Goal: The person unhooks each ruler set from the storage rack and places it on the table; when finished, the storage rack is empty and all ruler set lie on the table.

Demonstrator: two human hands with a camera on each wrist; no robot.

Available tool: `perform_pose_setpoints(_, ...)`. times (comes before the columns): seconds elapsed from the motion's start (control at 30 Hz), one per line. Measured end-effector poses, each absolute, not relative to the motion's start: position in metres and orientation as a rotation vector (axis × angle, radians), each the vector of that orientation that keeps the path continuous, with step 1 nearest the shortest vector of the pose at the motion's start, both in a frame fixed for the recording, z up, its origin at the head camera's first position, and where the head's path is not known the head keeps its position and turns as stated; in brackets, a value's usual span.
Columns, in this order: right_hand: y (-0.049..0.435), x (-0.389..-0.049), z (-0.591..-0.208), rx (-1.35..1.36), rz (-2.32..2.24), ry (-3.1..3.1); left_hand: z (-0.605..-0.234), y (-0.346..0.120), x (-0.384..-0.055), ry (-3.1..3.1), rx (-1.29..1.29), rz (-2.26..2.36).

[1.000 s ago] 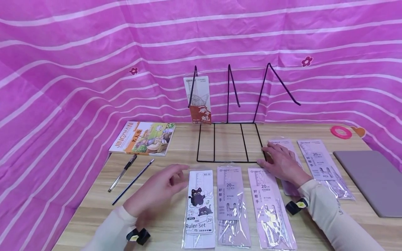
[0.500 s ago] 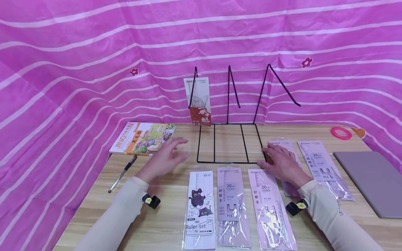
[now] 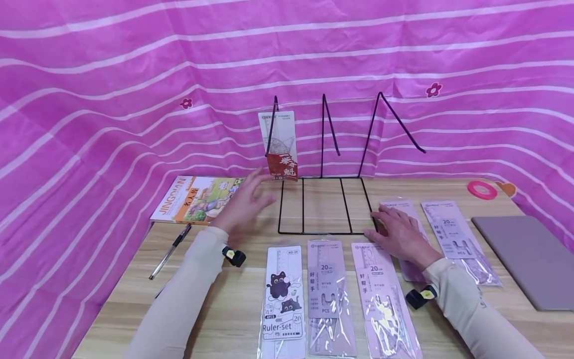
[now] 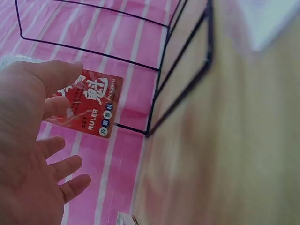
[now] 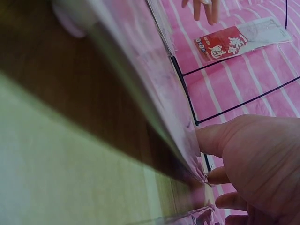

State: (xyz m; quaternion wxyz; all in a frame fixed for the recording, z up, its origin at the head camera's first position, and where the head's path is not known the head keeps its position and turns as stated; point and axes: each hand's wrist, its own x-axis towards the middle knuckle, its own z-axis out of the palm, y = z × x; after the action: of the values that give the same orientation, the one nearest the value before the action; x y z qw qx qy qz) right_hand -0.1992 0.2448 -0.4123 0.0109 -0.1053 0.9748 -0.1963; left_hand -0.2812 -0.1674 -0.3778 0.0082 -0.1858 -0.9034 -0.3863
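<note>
My left hand (image 3: 245, 199) is raised beside the lower end of a red-and-white ruler set package (image 3: 284, 137), with its fingers loosely spread. That package hangs on the left hook of a black wire rack (image 3: 324, 134). In the left wrist view, the thumb overlaps the package's red part; whether they touch is unclear. My right hand (image 3: 399, 234) rests at the front right corner of the rack's base, thumb and forefinger against the wires. Beneath it lies a pink ruler set package (image 3: 411, 267), partly covered. The rack's middle and right hooks carry nothing.
A white cat-print ruler set (image 3: 284, 294) and two pink ruler packages (image 3: 326, 299) (image 3: 381, 294) lie along the front. Another pink package (image 3: 457, 239), a grey flat board (image 3: 520, 259) and a pink ring (image 3: 482, 190) are right. Left are a book (image 3: 188, 199) and pens (image 3: 169, 252).
My left hand has moved up from beside the cat-print ruler set to the hanging package. My right hand has stayed at the rack's corner. The head view has shifted slightly.
</note>
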Motion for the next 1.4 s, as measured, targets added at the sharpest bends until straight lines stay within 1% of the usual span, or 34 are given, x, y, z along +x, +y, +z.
perform_pose_setpoints(0.23,0.242,-0.199,-0.415,-0.33,-0.609,3.036,-0.371,-0.16,-0.303,-2.703,-0.513,-1.448)
perform_pose_setpoints(0.5,0.238,-0.199,-0.417,-0.327,-0.605,3.046,-0.372,-0.159,-0.308,-2.621,-0.494,-1.571)
perform_pose_setpoints(0.77,0.237,-0.198,-0.416,-0.306,-0.609,3.032,-0.375,-0.157,-0.301,-2.567,-0.481,-1.61)
perform_pose_setpoints(0.97,0.239,-0.198,-0.415,-0.305,-0.598,3.038,-0.374,-0.158,-0.289,-2.524,-0.484,-1.633)
perform_pose_setpoints(1.4,0.243,-0.198,-0.414,-0.299,-0.597,3.047,-0.354,-0.144,-0.268,-2.521,-0.616,-1.521)
